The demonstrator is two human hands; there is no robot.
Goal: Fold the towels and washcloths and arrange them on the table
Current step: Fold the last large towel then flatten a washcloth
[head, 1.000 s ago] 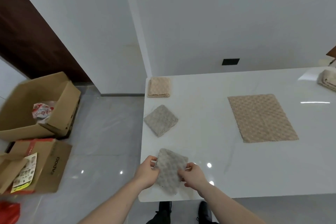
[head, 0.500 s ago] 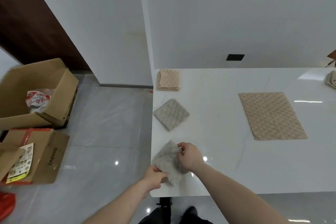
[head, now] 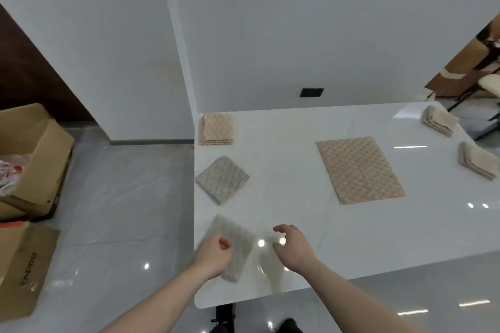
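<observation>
Grey washcloth (head: 232, 240) under my left hand (head: 213, 254) on white table (head: 297, 197).
My right hand (head: 293, 247) hovers loose beside it; boxes (head: 32, 159) crowd the floor.

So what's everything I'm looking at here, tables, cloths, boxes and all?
Glossy white table: one, white, fills the right half.
Grey folded washcloths: two, grey, along the table's left edge; one apart in the middle, one near the front corner under the left hand.
Beige folded towel: one, beige, far left corner of the table.
Flat beige textured cloth: one, beige, spread out mid-table.
Pale beige folded towels: two, pale beige, at the table's right end.
Brown cardboard boxes: two, brown, on the grey floor at left.
Black wall plate: one, black, on the white wall.
Left hand: fingers curled, resting on the nearer grey washcloth.
Right hand: fingers loosely curled, holding nothing, over bare table.
</observation>
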